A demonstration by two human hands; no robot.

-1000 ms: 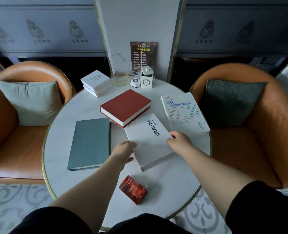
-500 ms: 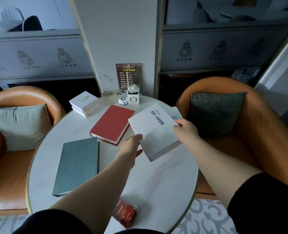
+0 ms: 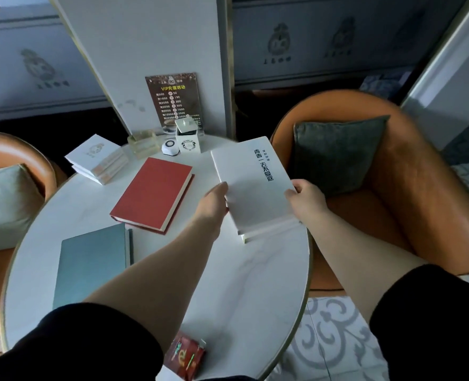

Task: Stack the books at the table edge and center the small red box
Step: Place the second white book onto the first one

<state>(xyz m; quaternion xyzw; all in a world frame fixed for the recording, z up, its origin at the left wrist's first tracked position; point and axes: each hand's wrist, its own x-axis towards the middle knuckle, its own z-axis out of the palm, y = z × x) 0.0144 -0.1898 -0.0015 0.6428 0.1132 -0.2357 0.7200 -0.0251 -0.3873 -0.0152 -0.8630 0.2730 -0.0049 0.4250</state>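
Observation:
A white book [image 3: 251,185] with black lettering lies at the right edge of the round white table [image 3: 244,281], on top of another white book whose page edges [image 3: 271,234] show beneath it. My left hand [image 3: 213,204] grips its left side and my right hand [image 3: 306,200] grips its right side. A red book [image 3: 152,193] lies in the middle of the table. A teal book [image 3: 90,266] lies at the near left, partly under my left forearm. The small red box [image 3: 185,358] sits at the table's near edge.
At the back stand a stack of white boxes [image 3: 97,159], a glass ashtray [image 3: 142,143], a round call button [image 3: 170,147], a white holder [image 3: 188,138] and a brown price sign [image 3: 174,99]. Orange armchairs with cushions flank the table, right [image 3: 392,193] and left [image 3: 10,174].
Both hands lifted the white book from the table's middle and carried it right, onto the other white book at the right edge. The camera view shifted too.

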